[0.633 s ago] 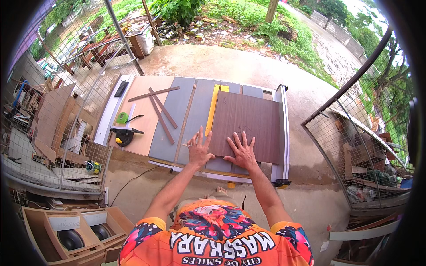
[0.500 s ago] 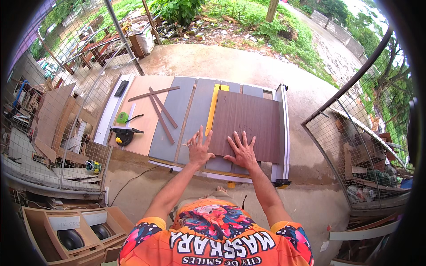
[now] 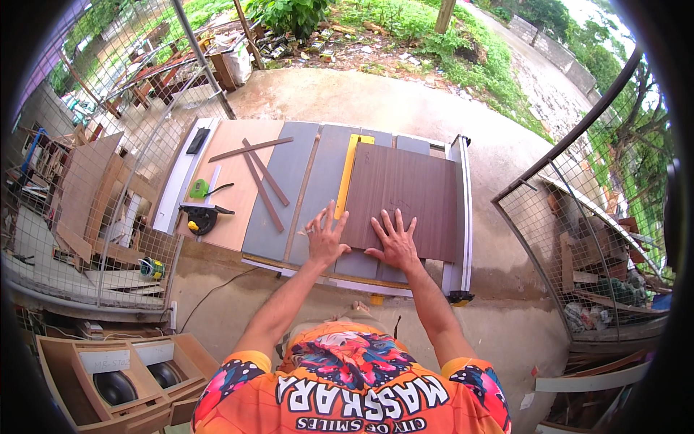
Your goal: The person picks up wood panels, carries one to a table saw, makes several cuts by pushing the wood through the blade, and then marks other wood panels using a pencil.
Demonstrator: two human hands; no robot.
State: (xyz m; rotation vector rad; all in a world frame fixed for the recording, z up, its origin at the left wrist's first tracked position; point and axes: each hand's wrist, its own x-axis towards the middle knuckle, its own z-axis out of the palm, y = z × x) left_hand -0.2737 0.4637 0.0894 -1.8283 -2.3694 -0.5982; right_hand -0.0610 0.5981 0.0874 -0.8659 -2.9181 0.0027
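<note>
A dark brown wood-grain panel lies flat on the grey table saw top, its right side along the pale fence. To its left runs the yellow insert plate; no blade can be made out. My right hand lies on the panel's near edge, fingers spread, gripping nothing. At the near left corner my left hand has its fingers apart, its thumb by the panel's edge and the rest over the saw top.
Left of the panel lie several thin brown strips, a green tape measure and a black mitre gauge. Wire mesh gates flank the saw. A wooden speaker cabinet stands at near left, and a cord crosses the floor.
The panel has slid slightly away from me along the fence, with my right hand on it. My left hand has stayed close to the near left corner, fingers a little more bent.
</note>
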